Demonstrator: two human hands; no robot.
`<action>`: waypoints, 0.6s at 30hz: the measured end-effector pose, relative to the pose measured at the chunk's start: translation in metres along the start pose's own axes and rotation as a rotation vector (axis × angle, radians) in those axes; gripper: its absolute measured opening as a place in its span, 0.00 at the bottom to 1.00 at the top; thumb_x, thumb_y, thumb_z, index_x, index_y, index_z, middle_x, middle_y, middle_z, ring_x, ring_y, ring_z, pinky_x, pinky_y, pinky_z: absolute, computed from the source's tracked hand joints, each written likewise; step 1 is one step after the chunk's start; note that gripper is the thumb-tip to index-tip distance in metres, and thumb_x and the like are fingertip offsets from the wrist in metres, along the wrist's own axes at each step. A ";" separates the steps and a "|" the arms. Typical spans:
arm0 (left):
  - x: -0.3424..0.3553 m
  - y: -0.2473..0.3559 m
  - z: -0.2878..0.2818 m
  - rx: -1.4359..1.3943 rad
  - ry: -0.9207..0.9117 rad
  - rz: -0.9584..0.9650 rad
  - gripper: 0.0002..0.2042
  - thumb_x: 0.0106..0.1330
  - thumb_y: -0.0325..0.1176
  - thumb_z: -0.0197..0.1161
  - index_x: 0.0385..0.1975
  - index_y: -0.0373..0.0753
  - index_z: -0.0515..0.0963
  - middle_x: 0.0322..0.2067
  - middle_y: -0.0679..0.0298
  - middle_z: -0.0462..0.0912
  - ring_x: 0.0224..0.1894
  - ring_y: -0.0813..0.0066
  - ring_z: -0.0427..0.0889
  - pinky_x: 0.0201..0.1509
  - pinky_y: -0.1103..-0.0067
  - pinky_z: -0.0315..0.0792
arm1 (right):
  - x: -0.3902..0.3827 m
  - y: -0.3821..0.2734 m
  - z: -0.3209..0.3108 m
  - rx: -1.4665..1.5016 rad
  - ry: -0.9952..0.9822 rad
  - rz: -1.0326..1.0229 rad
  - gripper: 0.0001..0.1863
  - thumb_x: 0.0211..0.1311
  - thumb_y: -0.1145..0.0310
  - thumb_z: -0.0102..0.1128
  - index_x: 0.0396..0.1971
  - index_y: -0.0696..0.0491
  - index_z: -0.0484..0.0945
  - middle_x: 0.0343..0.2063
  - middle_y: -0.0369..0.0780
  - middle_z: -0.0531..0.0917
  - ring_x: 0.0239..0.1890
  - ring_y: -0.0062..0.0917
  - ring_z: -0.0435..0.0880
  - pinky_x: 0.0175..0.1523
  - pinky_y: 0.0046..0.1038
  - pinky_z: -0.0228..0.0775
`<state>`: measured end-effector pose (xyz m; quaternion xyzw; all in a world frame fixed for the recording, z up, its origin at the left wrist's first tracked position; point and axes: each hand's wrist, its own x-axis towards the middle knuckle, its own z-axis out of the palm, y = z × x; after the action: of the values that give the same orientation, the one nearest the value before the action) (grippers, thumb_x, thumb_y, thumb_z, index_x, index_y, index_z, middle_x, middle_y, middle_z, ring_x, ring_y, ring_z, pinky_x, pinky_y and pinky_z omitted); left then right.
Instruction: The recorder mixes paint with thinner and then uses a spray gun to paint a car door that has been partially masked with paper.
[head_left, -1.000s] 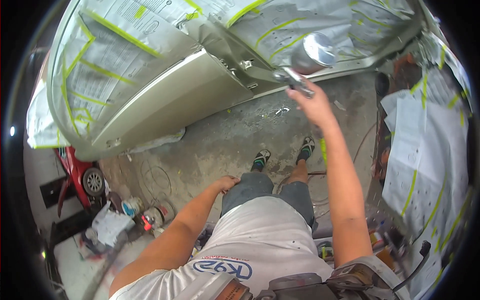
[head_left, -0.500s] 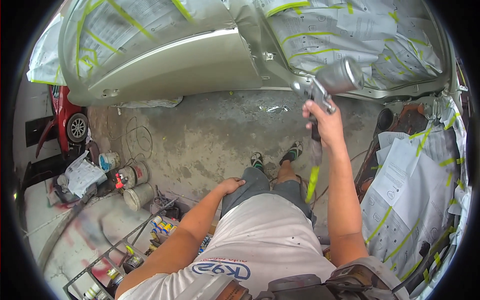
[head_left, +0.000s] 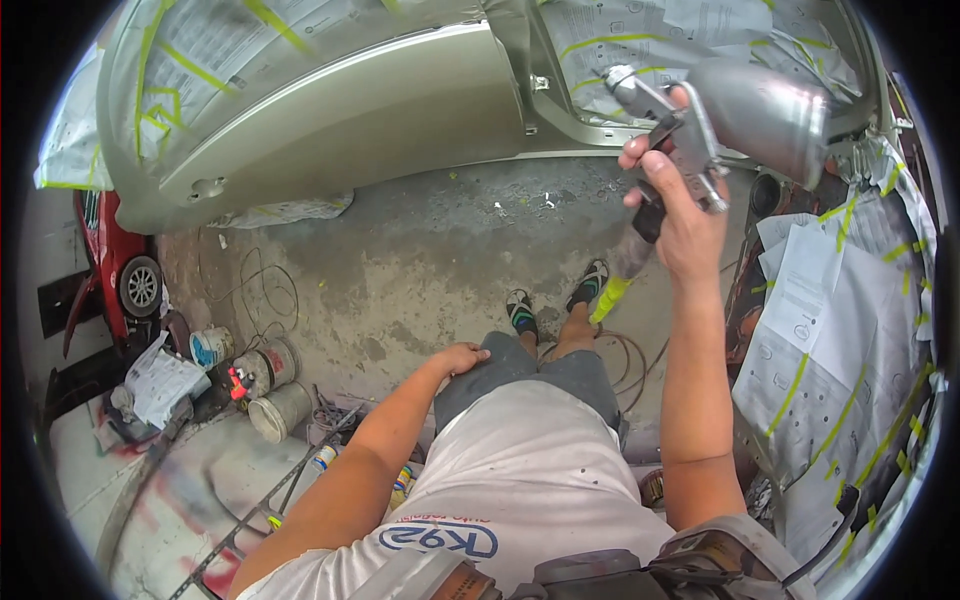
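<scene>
My right hand (head_left: pixel 690 235) is raised on the right, its fingers wrapped round the grip of a metal spray gun (head_left: pixel 690 140). The gun's nozzle end points left, and a large silver paint cup (head_left: pixel 765 120), blurred, sits at its right. From the bottom of the grip hangs an air hose wrapped with yellow-green tape (head_left: pixel 612 295). My left hand (head_left: pixel 460 358) lies on the leg of my grey shorts (head_left: pixel 490 385) and holds no tool. Ahead stands a beige-green car door panel (head_left: pixel 370 125); the gun is to its right, apart from it.
Paper masking with yellow-green tape (head_left: pixel 640 50) covers the car openings, and more masking paper (head_left: pixel 810 330) hangs close on my right. Hose loops (head_left: pixel 630 365) lie on the concrete near my feet. At left are buckets (head_left: pixel 280 412), a metal rack (head_left: pixel 265 510) and a red car (head_left: pixel 105 260).
My right hand has raised the spray gun up and to the right, and it appears larger. The view has shifted slightly. My left hand stays on my shorts.
</scene>
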<state>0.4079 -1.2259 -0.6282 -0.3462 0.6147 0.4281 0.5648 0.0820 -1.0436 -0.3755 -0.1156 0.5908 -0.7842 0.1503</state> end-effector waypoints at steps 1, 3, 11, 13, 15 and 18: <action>0.004 -0.003 0.006 0.073 0.026 0.017 0.35 0.67 0.61 0.55 0.67 0.43 0.69 0.59 0.53 0.78 0.54 0.58 0.81 0.55 0.67 0.76 | 0.001 0.015 -0.003 -0.012 0.007 0.021 0.31 0.67 0.71 0.60 0.70 0.49 0.64 0.37 0.36 0.83 0.38 0.18 0.82 0.31 0.17 0.75; 0.024 -0.013 0.020 0.269 0.034 0.118 0.40 0.66 0.64 0.54 0.70 0.40 0.64 0.64 0.49 0.72 0.62 0.52 0.75 0.63 0.66 0.71 | 0.001 0.060 -0.017 -0.035 0.076 0.133 0.29 0.66 0.71 0.61 0.67 0.49 0.68 0.35 0.36 0.83 0.35 0.18 0.82 0.30 0.19 0.75; 0.061 -0.012 0.095 0.327 -0.053 -0.002 0.49 0.64 0.66 0.54 0.75 0.37 0.45 0.71 0.45 0.58 0.73 0.47 0.59 0.75 0.66 0.55 | -0.016 0.201 -0.075 -0.129 0.190 0.462 0.14 0.64 0.70 0.62 0.49 0.55 0.77 0.33 0.36 0.84 0.31 0.16 0.81 0.27 0.20 0.73; 0.069 -0.004 0.107 0.339 -0.026 -0.055 0.50 0.64 0.66 0.54 0.76 0.39 0.42 0.72 0.45 0.56 0.73 0.46 0.58 0.75 0.65 0.55 | -0.018 0.214 -0.087 -0.163 0.183 0.488 0.16 0.64 0.69 0.63 0.50 0.55 0.78 0.34 0.37 0.84 0.32 0.16 0.81 0.28 0.21 0.73; 0.077 -0.003 0.116 0.311 0.077 -0.117 0.50 0.62 0.64 0.58 0.76 0.46 0.40 0.75 0.47 0.48 0.73 0.39 0.55 0.74 0.58 0.56 | -0.013 0.205 -0.088 -0.280 0.145 0.494 0.18 0.64 0.69 0.63 0.53 0.56 0.77 0.35 0.36 0.85 0.34 0.17 0.82 0.29 0.20 0.73; 0.083 0.021 0.127 0.390 0.215 -0.105 0.54 0.59 0.66 0.60 0.76 0.42 0.40 0.74 0.42 0.44 0.75 0.41 0.51 0.75 0.54 0.53 | -0.003 0.183 -0.100 -0.159 0.043 0.464 0.23 0.64 0.69 0.63 0.59 0.56 0.74 0.37 0.35 0.85 0.37 0.17 0.82 0.31 0.20 0.73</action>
<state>0.4289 -1.0965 -0.7066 -0.3057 0.7236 0.2318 0.5738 0.0670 -1.0002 -0.5791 0.0286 0.6645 -0.6820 0.3041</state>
